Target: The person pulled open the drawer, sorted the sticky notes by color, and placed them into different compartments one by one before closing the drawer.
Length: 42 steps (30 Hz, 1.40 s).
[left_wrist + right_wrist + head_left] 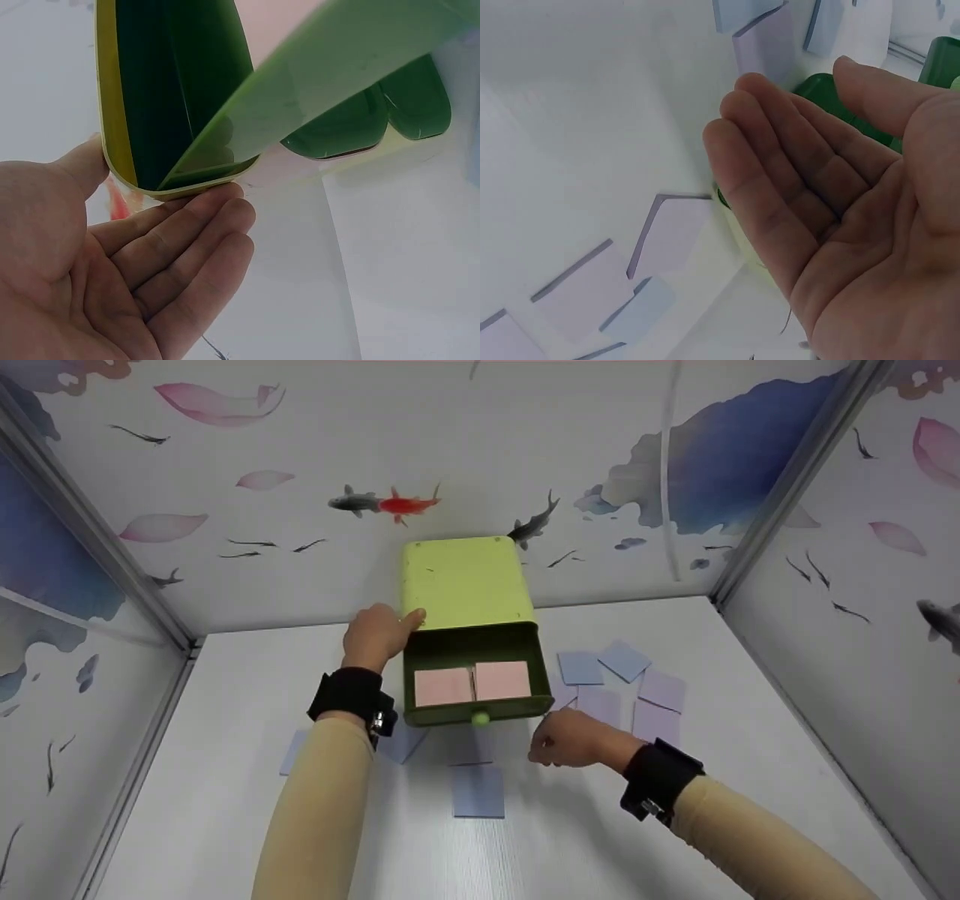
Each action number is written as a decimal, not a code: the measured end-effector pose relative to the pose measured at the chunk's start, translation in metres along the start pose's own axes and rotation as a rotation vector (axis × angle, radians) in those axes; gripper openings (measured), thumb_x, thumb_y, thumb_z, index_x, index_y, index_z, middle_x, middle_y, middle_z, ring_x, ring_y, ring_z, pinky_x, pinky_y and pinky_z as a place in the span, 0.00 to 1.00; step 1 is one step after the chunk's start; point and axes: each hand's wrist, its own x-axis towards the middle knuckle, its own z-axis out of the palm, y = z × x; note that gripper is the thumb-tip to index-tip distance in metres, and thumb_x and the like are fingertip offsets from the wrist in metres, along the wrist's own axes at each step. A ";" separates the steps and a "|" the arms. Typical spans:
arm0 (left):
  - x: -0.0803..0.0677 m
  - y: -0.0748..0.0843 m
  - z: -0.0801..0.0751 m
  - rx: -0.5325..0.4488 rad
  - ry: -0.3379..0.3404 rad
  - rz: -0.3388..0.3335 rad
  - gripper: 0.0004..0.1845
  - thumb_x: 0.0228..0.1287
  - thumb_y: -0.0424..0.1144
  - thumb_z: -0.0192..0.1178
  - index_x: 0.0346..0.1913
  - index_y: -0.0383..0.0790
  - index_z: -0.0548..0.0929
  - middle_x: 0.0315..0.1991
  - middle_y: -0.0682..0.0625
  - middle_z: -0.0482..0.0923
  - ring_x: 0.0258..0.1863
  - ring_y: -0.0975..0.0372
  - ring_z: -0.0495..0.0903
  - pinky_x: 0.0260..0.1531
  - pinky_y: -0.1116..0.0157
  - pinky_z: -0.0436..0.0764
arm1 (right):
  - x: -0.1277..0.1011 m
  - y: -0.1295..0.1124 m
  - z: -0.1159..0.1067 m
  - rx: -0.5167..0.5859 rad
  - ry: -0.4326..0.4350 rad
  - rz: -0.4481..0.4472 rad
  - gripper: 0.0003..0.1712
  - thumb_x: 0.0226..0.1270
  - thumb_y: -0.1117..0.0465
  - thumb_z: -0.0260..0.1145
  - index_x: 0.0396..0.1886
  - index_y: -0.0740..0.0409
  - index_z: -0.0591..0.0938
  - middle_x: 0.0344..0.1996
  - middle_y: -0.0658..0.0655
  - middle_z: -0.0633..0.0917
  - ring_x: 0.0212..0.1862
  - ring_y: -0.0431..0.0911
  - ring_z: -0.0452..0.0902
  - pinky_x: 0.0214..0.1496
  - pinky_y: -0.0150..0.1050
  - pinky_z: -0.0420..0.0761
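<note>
A lime-green box (465,581) stands at the back of the white table, its dark green drawer (480,711) pulled out toward me. Two pink cards (442,686) lie side by side in the drawer. My left hand (379,636) rests against the box's left side, thumb at the top edge; in the left wrist view its straight fingers (187,240) touch the box's corner (172,90). My right hand (562,737) hovers by the drawer's right front corner, palm open and holding nothing (817,187), with the green drawer (832,101) just beyond its fingers.
Several blue and lavender cards lie loose on the table: a cluster to the right of the drawer (622,660), one blue card (478,791) in front of the knob (480,719), others by my left forearm (294,750). Fish-patterned walls enclose three sides.
</note>
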 end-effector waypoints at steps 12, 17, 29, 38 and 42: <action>-0.001 0.000 0.001 -0.013 0.004 -0.014 0.32 0.71 0.63 0.46 0.39 0.34 0.82 0.36 0.43 0.79 0.34 0.55 0.77 0.33 0.61 0.75 | 0.001 -0.023 0.016 0.272 0.134 -0.205 0.11 0.72 0.56 0.60 0.38 0.52 0.88 0.30 0.47 0.86 0.32 0.37 0.80 0.36 0.35 0.80; 0.000 -0.001 0.001 -0.012 0.006 -0.009 0.32 0.71 0.63 0.46 0.37 0.34 0.82 0.33 0.45 0.76 0.33 0.55 0.76 0.32 0.62 0.74 | 0.005 -0.033 0.021 0.377 0.177 -0.191 0.12 0.72 0.54 0.60 0.40 0.52 0.87 0.30 0.48 0.86 0.34 0.38 0.79 0.38 0.36 0.78; -0.001 0.000 0.000 -0.012 0.012 0.001 0.32 0.71 0.63 0.47 0.39 0.33 0.82 0.37 0.42 0.81 0.35 0.54 0.78 0.32 0.61 0.74 | 0.010 -0.045 0.021 0.481 0.246 -0.142 0.14 0.71 0.52 0.61 0.34 0.55 0.86 0.30 0.55 0.87 0.33 0.42 0.81 0.36 0.36 0.79; -0.001 -0.001 0.002 -0.008 0.017 0.010 0.33 0.70 0.64 0.47 0.40 0.33 0.83 0.38 0.40 0.81 0.34 0.55 0.78 0.30 0.63 0.73 | 0.011 -0.048 0.022 0.512 0.259 -0.120 0.14 0.71 0.51 0.61 0.36 0.55 0.86 0.31 0.51 0.86 0.35 0.44 0.81 0.39 0.36 0.81; -0.001 -0.002 0.002 -0.012 0.019 0.006 0.33 0.70 0.64 0.47 0.40 0.33 0.83 0.39 0.40 0.81 0.35 0.54 0.78 0.32 0.62 0.74 | 0.010 -0.049 0.020 0.500 0.265 -0.102 0.17 0.72 0.50 0.60 0.37 0.58 0.86 0.32 0.52 0.87 0.34 0.42 0.81 0.37 0.36 0.81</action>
